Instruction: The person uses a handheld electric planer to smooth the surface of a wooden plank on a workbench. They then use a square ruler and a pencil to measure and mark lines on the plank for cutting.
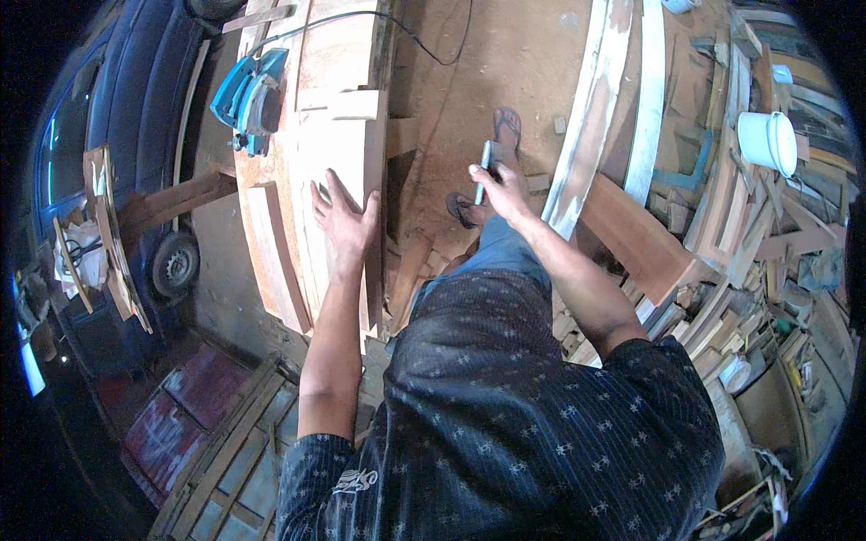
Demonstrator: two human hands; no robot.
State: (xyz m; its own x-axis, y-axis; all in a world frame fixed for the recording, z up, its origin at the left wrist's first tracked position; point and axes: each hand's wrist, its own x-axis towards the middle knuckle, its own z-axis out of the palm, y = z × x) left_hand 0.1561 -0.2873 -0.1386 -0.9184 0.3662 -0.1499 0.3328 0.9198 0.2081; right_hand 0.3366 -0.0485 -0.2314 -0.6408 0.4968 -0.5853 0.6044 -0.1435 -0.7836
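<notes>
My left hand lies with its fingers spread on a pale wooden board, which rests on a long workbench. In my right hand is a slim, pale tool with a dark part. It sticks up past my thumb, and its exact kind is too small to make out. A narrower wood strip lies to the left of my left hand. Farther up the bench sits a teal electric hand planer, its black cord trailing away to the right.
A dark vehicle stands at the left. Long pale planks lean on the right, near a brown board. A white bucket stands among heaped wood offcuts at the far right. My sandalled feet are on the dusty floor.
</notes>
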